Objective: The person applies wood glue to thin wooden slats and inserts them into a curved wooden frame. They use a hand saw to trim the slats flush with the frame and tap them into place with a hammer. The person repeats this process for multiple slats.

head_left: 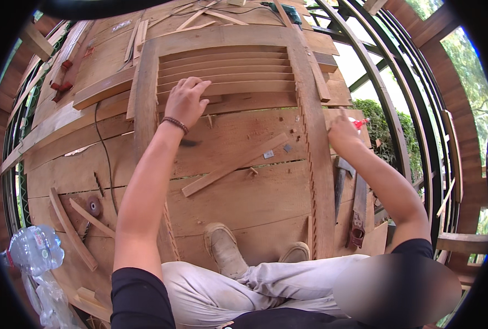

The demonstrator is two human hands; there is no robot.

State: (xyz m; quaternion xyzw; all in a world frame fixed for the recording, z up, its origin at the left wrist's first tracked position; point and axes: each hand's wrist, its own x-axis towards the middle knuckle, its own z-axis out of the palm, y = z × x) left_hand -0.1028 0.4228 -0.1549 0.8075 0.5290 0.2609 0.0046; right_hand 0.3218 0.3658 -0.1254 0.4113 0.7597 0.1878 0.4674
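Note:
A wooden frame [150, 82] lies in front of me, with thin wooden slats [227, 72] set across its far part. Slanted notches run down the inner edges of both long sides, bare of slats at the near end. Above the left side and the nearest slats is my left hand [186, 101], fingers loosely bent and thumb apart, with nothing visible in it. My right hand [343, 131], just beyond the frame's right side, is closed around a white bottle with a red nozzle [358, 124]; one finger points up, and the hand hides most of the bottle.
Inside the frame lies a loose wood strip [235, 164]. A hammer [340, 181] and a red-ended clamp [357, 230] lie to the right. Clear plastic bottles [38, 249], curved offcuts [71, 227] and a black cord [104, 153] are left. A power drill [289, 13] lies far off.

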